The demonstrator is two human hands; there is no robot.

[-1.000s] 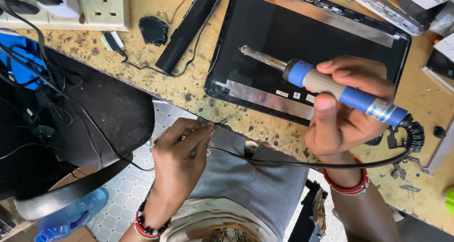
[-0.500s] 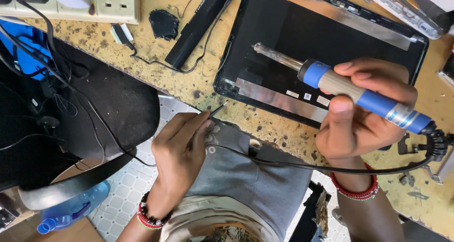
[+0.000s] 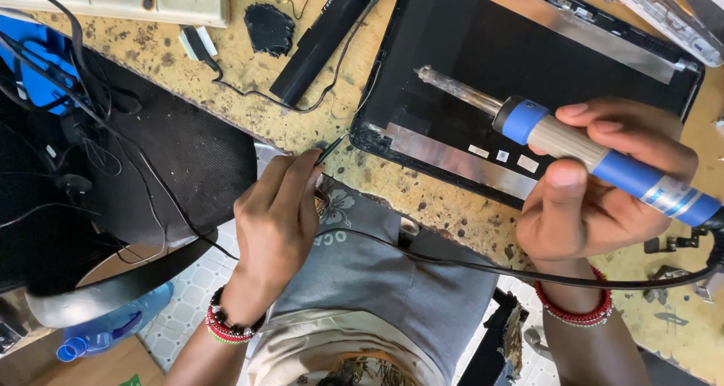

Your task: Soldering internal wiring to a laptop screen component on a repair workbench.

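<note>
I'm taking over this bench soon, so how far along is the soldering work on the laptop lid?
Done: the black laptop lid lies open, inner side up. In hand: the right hand holds the soldering iron above it; the left hand pinches a thin wire at the bench edge. Left: iron and wire have not yet met.

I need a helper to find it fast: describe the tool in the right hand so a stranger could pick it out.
Start at the big black laptop lid lying on the speckled yellow workbench. Above its lower right part, the right hand grips a soldering iron. It is the only thing there with a blue and tan handle, a bare metal tip pointing left, and a black cord trailing off.
</note>
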